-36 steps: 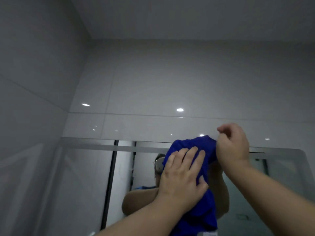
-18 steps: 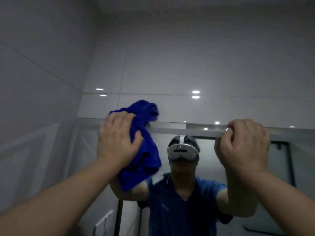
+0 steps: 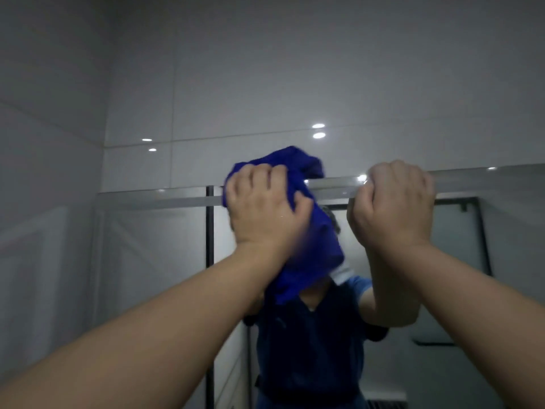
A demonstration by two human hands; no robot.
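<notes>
1. L hand (image 3: 265, 214): its fingers (image 3: 253, 180) are curled around a blue cloth (image 3: 315, 252) and grasp it. The thumb presses the cloth from the right side.
2. Blue cloth: it is bunched up. A small part sticks out above the L fingers. The bigger part hangs down below the thumb, in front of the mirror (image 3: 153, 276). The lower part is a bit blurred.
3. Under the L fingers the cloth lies on the frosted strip (image 3: 165, 200) at the top of the mirror.
4. R hand (image 3: 392, 211): it is just right of the cloth, w/ a small gap between them. Its fingers (image 3: 383, 172) are clenched to a fist at the same strip, and no object shows inside. Whether they hook over the mirror's top edge or only lean on it, I cannot tell.
5. Both forearms (image 3: 147, 335) come up from the bottom corners.
6. Below the fingers, the mirror reflects a person in a dark blue shirt (image 3: 309, 349). The cloth covers the head area.
7. Above the fingers are grey glossy wall tiles (image 3: 265, 84) w/ small light spots. Left of the L fingers a dark bar (image 3: 209, 231) stands vertical in the mirror.
</notes>
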